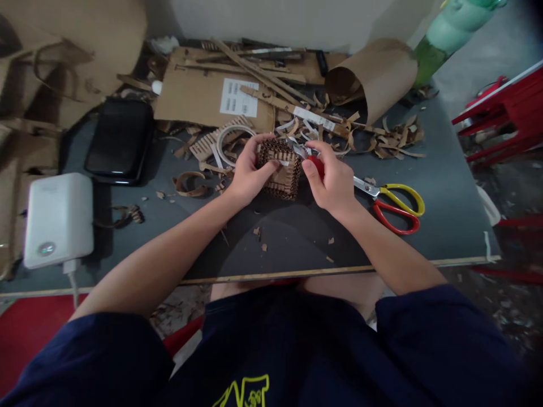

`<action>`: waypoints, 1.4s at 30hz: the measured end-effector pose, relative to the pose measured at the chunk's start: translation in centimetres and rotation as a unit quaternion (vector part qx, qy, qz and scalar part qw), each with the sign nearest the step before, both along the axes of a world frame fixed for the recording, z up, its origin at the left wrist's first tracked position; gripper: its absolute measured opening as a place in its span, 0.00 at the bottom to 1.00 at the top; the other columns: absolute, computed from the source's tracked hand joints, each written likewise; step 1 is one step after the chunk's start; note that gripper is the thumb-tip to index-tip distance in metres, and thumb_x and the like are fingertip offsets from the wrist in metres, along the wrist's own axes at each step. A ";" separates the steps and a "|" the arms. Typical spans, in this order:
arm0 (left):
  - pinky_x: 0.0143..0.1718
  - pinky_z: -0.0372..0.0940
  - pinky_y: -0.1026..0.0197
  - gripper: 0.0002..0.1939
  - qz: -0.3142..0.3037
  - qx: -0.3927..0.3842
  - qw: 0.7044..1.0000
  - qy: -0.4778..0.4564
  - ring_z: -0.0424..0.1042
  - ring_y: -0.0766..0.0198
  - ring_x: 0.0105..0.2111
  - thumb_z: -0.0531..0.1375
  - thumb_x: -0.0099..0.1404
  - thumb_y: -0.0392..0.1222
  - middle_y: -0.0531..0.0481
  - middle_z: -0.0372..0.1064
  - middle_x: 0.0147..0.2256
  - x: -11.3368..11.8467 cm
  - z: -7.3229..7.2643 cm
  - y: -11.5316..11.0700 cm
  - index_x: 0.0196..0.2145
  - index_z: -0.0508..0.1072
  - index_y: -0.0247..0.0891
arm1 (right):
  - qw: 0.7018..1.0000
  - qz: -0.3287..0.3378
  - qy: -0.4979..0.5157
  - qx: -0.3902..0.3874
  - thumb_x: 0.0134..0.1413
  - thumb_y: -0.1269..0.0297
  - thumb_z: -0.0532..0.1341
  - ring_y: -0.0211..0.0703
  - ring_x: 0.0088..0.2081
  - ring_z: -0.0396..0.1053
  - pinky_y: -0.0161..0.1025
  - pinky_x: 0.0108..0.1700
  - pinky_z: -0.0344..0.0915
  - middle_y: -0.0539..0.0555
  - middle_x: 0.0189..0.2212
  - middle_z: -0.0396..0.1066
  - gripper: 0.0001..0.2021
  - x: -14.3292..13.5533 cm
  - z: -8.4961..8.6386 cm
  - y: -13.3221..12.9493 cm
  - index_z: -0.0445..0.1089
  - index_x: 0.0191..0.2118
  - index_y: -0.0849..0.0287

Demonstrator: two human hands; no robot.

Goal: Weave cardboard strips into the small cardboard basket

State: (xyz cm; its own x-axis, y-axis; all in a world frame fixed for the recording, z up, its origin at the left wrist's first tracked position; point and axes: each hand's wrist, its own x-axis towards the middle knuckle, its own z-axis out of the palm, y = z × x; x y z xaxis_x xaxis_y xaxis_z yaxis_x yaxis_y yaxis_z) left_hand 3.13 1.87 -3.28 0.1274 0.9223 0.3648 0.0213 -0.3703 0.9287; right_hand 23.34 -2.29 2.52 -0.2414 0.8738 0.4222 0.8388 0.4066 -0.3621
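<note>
A small square piece made of corrugated cardboard strips [285, 180] is held above the dark table. My left hand [251, 172] grips its left side, thumb lying across the front and fingers behind. Closed round a red-handled cutting tool [316, 165] is my right hand [333, 178], at the piece's right side. The tool's metal tip points up and left, close to the piece's upper right corner; whether it touches is unclear. Just right of my right hand lie scissors with yellow and red handles [397, 208]. A white tape roll [232, 141] rests behind my left hand.
Cardboard scraps [396, 140] and long strips lie along the back beside a cardboard tube [377, 79] and a green bottle [452, 34]. At the left are a black case [120, 138] and a white power bank [59, 217] with a cable. The table's front edge [254, 277] runs before my body.
</note>
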 end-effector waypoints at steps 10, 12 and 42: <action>0.47 0.72 0.55 0.25 0.196 0.000 0.980 -0.041 0.74 0.59 0.43 0.63 0.62 0.63 0.50 0.70 0.42 -1.1 -2.6 1.8 0.47 0.66 0.43 | 1.000 0.003 0.023 0.009 0.68 0.37 0.40 0.44 0.31 0.75 0.38 0.31 0.67 0.54 0.34 0.77 0.33 0.1 -0.4 0.3 0.66 0.57 0.56; 0.48 0.71 0.55 0.27 0.222 -0.003 0.974 -0.047 0.73 0.59 0.44 0.61 0.63 0.67 0.49 0.69 0.43 -1.2 -3.1 2.0 0.48 0.64 0.44 | 1.000 0.000 0.022 0.008 0.68 0.37 0.42 0.44 0.31 0.75 0.38 0.31 0.67 0.55 0.36 0.78 0.32 0.1 -0.4 0.4 0.65 0.57 0.56; 0.44 0.68 0.60 0.28 0.214 0.131 0.968 0.014 0.71 0.62 0.42 0.54 0.68 0.68 0.50 0.59 0.37 0.6 0.7 -0.7 0.52 0.66 0.45 | 0.990 -0.032 -0.091 0.102 0.61 0.40 0.60 0.44 0.31 0.76 0.36 0.26 0.59 0.54 0.32 0.78 0.23 0.0 -0.1 -0.1 0.69 0.36 0.58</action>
State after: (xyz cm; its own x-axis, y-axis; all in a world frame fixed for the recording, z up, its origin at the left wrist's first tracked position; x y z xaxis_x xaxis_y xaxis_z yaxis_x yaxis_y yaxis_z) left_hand 3.69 1.15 -2.56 -0.2332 0.7694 0.5947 0.2480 -0.5443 0.8014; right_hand 23.32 -2.42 2.44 -0.2769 0.7903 0.5466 0.9092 0.3996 -0.1172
